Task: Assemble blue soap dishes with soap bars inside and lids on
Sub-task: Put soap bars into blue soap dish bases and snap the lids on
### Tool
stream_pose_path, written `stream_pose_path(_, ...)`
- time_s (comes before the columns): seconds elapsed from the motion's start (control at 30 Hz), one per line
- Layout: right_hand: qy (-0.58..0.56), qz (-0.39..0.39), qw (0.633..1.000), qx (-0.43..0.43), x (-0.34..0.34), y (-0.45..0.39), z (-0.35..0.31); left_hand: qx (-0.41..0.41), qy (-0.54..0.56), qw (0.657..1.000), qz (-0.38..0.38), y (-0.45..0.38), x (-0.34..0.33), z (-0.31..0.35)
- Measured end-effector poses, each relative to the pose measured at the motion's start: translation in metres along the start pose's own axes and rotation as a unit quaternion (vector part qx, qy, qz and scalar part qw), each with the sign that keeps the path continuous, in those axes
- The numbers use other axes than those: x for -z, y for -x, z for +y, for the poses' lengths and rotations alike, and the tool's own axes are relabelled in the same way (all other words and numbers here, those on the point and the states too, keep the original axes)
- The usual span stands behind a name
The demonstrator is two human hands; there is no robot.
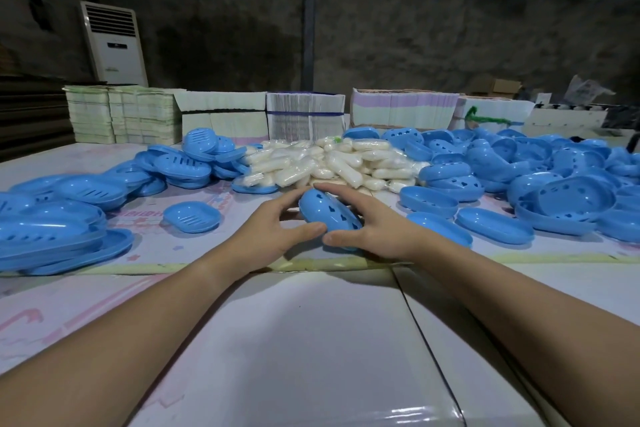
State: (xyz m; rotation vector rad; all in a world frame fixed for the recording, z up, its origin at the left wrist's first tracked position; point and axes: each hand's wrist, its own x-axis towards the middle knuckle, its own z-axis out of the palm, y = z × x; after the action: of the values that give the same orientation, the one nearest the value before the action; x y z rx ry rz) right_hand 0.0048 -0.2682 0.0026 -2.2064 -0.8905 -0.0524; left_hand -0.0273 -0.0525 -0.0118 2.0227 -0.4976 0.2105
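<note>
The blue soap dish (329, 215) with heart-shaped holes sits tilted between both hands right at the middle of the bench (311, 340), and it looks like it's being pressed shut, though I can't tell if a soap bar is inside. The left hand (273, 232) curls its fingers (294, 199) over the far left end with the thumb on the near side, while the right hand (374, 229) lays fingers along the top right and pinches the near end with its thumb. Loads left to do, I'd guess: a heap of wrapped soap bars (332, 163) just behind, slotted trays (86, 198) piled left, holed shells (536, 180) piled right.
</note>
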Motion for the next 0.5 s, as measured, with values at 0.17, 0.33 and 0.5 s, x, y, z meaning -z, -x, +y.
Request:
stream_pose_path(0.17,0.159,0.086,0.983,-0.043,0.023,0.006,-0.003,0.027,-0.026,0.999,0.016,-0.002,-0.001,-0.004)
stream_pose_path(0.33,0.212,0.166,0.949,-0.161,0.073,0.039,0.01,0.017,-0.045,0.999,0.007,-0.004,-0.003,-0.013)
stream_pose_path(0.5,0.329,0.205,0.858,-0.338,0.132,0.116,0.048,0.005,-0.074,0.997,-0.012,-0.004,-0.003,-0.015)
